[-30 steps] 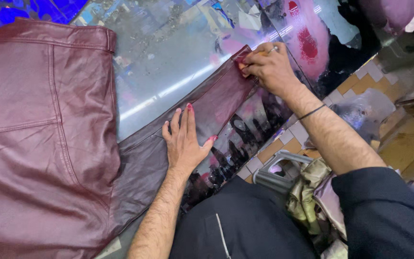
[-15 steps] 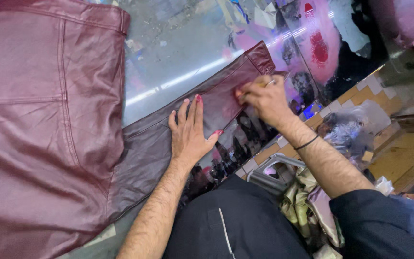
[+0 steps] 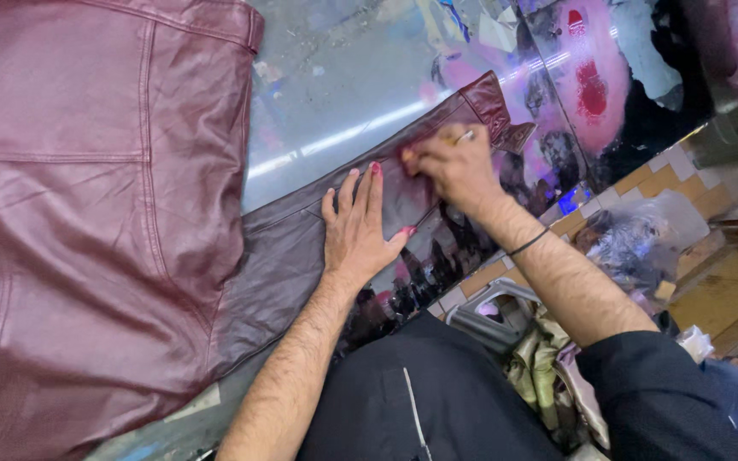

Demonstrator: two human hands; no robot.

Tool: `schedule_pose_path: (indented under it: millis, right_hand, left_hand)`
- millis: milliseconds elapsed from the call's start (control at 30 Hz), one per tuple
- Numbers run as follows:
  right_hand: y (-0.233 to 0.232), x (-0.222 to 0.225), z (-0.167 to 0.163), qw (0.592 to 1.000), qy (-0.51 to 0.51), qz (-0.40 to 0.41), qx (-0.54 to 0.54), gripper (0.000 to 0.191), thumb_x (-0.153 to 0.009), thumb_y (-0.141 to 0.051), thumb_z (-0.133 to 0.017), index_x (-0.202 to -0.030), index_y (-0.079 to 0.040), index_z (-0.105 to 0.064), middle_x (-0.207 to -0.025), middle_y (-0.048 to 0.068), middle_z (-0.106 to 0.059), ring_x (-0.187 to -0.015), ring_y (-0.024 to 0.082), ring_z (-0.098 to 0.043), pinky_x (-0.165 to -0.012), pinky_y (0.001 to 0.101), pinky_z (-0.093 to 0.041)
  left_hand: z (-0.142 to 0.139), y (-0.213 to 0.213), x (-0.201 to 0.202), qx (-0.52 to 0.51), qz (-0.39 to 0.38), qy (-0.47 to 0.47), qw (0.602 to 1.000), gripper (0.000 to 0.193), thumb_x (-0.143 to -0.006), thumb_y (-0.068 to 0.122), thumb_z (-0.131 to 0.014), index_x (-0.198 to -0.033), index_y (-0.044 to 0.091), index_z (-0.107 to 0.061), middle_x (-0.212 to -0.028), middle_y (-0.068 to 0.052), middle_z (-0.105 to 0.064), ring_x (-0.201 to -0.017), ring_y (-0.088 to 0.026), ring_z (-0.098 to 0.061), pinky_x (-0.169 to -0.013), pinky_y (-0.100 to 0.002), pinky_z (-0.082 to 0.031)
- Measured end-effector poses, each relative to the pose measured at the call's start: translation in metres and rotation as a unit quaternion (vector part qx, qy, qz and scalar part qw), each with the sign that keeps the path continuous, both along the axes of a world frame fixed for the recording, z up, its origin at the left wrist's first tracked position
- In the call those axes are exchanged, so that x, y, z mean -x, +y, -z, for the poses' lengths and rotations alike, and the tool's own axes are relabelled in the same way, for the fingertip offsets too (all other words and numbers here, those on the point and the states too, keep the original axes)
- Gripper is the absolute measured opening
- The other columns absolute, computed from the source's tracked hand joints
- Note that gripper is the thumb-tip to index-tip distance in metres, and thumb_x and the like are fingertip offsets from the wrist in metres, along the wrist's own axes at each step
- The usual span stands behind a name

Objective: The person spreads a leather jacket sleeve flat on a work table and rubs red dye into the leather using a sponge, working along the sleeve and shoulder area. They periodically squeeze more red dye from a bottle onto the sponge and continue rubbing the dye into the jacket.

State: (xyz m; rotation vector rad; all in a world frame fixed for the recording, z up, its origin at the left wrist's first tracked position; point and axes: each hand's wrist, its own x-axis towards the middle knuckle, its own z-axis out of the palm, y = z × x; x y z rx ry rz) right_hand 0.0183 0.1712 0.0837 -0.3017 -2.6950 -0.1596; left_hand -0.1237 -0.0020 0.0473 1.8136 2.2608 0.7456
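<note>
Left hand [image 3: 356, 230] flat, right hand [image 3: 454, 166] curled

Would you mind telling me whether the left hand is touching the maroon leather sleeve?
Touching. The head view shows the left hand lying flat, palm down and fingers spread, on the maroon leather sleeve, with no gap visible under the palm.

We see a crumpled clear plastic bag [image 3: 642, 235] on the tiled floor at right. Pink and dark printed posters [image 3: 587, 81] lie under the glossy tabletop.
</note>
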Motion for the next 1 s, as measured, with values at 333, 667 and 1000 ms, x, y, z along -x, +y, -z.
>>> schedule_pose_path:
  millis: [333, 667, 1000]
  right_hand:
    - [-0.014, -0.033, -0.016, 0.989, 0.015, 0.140, 0.038, 0.016, -0.094, -0.013, -0.071, -0.103, -0.023, -0.081, -0.118, -0.006, -0.071, -0.107, 0.023, -0.059, -0.089, 0.0443, -0.036]
    - [-0.056, -0.052, 0.010, 0.980, 0.027, 0.198, 0.003, 0.018, -0.088, -0.011, -0.072, -0.100, -0.020, -0.081, -0.121, -0.003, -0.071, -0.111, 0.026, -0.059, -0.095, 0.0454, -0.036]
    - [-0.063, -0.060, 0.031, 0.983, 0.066, 0.171, 0.021, 0.019, -0.087, -0.009, -0.072, -0.102, -0.018, -0.080, -0.122, -0.002, -0.070, -0.111, 0.025, -0.060, -0.096, 0.0461, -0.036]
  left_hand:
    - [0.006, -0.006, 0.005, -0.042, 0.035, -0.036, 0.998, 0.106, -0.081, 0.047, -0.080, -0.159, 0.000, -0.025, -0.163, -0.015, -0.037, -0.151, -0.036, -0.026, -0.120, -0.062, -0.018]
    - [0.005, -0.028, 0.013, 0.004, 0.040, -0.062, 0.997, 0.109, -0.079, 0.042, -0.079, -0.160, 0.000, -0.019, -0.157, -0.013, -0.045, -0.155, -0.030, -0.022, -0.123, -0.065, -0.006]
    - [0.005, -0.028, 0.012, 0.015, 0.044, -0.030, 0.998, 0.102, -0.087, 0.044, -0.074, -0.161, -0.001, -0.019, -0.160, -0.013, -0.041, -0.156, -0.030, -0.019, -0.123, -0.066, -0.004]
